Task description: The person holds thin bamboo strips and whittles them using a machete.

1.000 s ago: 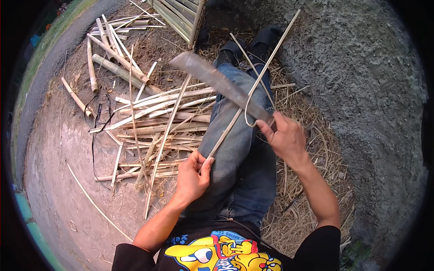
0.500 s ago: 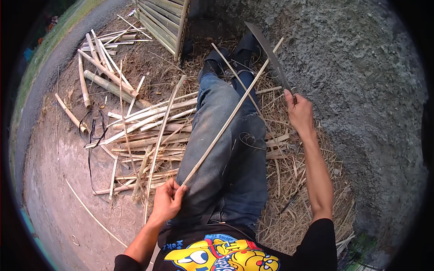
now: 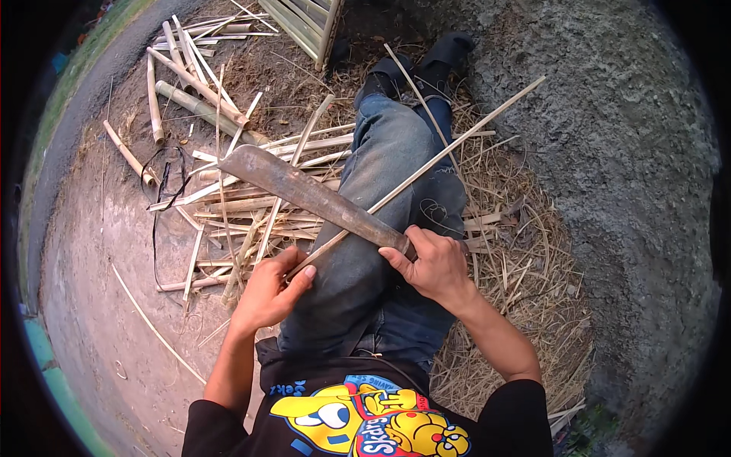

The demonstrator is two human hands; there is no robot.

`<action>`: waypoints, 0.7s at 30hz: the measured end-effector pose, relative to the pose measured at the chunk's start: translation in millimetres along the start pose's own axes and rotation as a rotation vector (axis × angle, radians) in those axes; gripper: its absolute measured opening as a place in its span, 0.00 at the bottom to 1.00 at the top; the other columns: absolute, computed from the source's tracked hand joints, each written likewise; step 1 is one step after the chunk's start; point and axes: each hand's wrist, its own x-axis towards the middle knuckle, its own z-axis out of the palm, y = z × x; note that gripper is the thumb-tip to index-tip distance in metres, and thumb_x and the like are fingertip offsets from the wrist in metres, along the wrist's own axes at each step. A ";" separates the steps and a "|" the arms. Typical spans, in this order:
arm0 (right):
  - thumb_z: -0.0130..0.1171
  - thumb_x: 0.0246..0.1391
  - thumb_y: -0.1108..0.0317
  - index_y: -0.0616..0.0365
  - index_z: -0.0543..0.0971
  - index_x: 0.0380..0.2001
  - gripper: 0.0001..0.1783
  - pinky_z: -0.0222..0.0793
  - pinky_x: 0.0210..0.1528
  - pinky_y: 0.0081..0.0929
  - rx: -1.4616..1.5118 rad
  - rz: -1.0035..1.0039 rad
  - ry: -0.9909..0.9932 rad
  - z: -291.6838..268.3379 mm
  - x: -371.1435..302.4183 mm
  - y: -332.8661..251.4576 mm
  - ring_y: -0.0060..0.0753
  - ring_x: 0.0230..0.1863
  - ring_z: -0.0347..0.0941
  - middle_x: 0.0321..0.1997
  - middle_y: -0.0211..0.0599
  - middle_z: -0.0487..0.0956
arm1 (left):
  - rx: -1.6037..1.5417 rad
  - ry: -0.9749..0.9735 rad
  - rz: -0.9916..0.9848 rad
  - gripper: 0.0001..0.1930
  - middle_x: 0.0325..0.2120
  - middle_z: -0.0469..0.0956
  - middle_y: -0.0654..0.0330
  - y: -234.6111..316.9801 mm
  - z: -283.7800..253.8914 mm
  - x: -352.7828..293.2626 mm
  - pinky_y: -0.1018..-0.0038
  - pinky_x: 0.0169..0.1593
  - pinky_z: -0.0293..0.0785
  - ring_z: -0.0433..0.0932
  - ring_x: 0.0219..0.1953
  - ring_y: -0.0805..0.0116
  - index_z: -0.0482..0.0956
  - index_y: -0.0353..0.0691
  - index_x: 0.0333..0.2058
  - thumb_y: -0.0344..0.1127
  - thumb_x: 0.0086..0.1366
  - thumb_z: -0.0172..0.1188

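My left hand (image 3: pixel 276 293) grips the near end of a long, thin bamboo strip (image 3: pixel 449 146), which slants up and to the right across my jeans. In my right hand (image 3: pixel 435 266) is the handle of a machete (image 3: pixel 304 190) with a broad, worn, brownish blade. The blade points to the upper left and crosses over the strip a little ahead of my left hand. It hides a short stretch of the strip; whether the edge touches it I cannot tell. My outstretched legs (image 3: pixel 381 175) lie beneath both.
Split bamboo pieces (image 3: pixel 236 206) are heaped left of my legs. Thicker bamboo lengths (image 3: pixel 194 110) lie farther off. A slatted bamboo panel (image 3: pixel 304 23) stands beyond my feet. On the right, shavings (image 3: pixel 525 305) cover the ground beside a rough grey wall (image 3: pixel 609 145).
My right hand has swung the machete down and leftward, from beside the wall to across the strip. My left hand has risen slightly, and the strip's far end now reaches farther right.
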 end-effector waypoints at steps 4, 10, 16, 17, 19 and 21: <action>0.57 0.57 0.32 0.58 0.74 0.26 0.34 0.74 0.20 0.45 -0.060 0.001 0.011 -3.4 -1.5 1.4 0.55 0.21 0.79 0.20 0.45 0.78 | 0.065 0.219 0.018 0.17 0.16 0.75 0.60 15.7 36.3 23.5 0.71 0.27 0.68 0.70 0.19 0.70 0.77 0.32 0.30 0.39 0.74 0.56; 0.54 0.64 0.37 0.62 0.74 0.26 0.33 0.69 0.23 0.45 0.042 0.261 0.080 -21.5 16.4 42.6 0.57 0.22 0.77 0.19 0.50 0.77 | -0.206 0.076 -0.034 0.17 0.15 0.64 0.73 -6.3 39.7 14.1 0.79 0.22 0.53 0.59 0.18 0.84 0.74 0.36 0.28 0.40 0.76 0.55; 0.55 0.60 0.34 0.59 0.77 0.28 0.34 0.74 0.24 0.45 -0.113 -0.001 0.124 0.1 19.2 28.1 0.55 0.22 0.78 0.22 0.45 0.78 | -0.252 0.073 -0.108 0.18 0.14 0.66 0.72 -16.9 22.9 -3.6 0.79 0.22 0.56 0.61 0.17 0.84 0.74 0.35 0.24 0.39 0.75 0.56; 0.55 0.61 0.34 0.59 0.76 0.28 0.33 0.73 0.23 0.45 -0.165 0.028 0.201 -6.1 27.3 44.6 0.55 0.21 0.78 0.22 0.45 0.79 | -0.250 0.068 -0.104 0.18 0.14 0.66 0.72 -18.9 18.9 -9.6 0.79 0.22 0.56 0.61 0.17 0.84 0.74 0.35 0.24 0.39 0.75 0.56; 0.54 0.63 0.37 0.61 0.76 0.26 0.33 0.70 0.22 0.44 0.048 0.310 0.219 -23.8 48.1 72.2 0.56 0.22 0.78 0.17 0.48 0.76 | -0.387 0.024 -0.124 0.18 0.15 0.67 0.72 -24.3 11.5 -18.9 0.80 0.22 0.55 0.61 0.18 0.84 0.74 0.36 0.25 0.38 0.75 0.56; 0.54 0.64 0.38 0.61 0.76 0.26 0.33 0.70 0.22 0.44 0.108 0.385 0.181 -31.3 53.9 77.4 0.56 0.22 0.78 0.16 0.48 0.76 | -0.378 -0.003 -0.166 0.17 0.17 0.68 0.72 -28.4 7.7 -18.2 0.80 0.23 0.55 0.61 0.19 0.84 0.74 0.37 0.25 0.38 0.75 0.55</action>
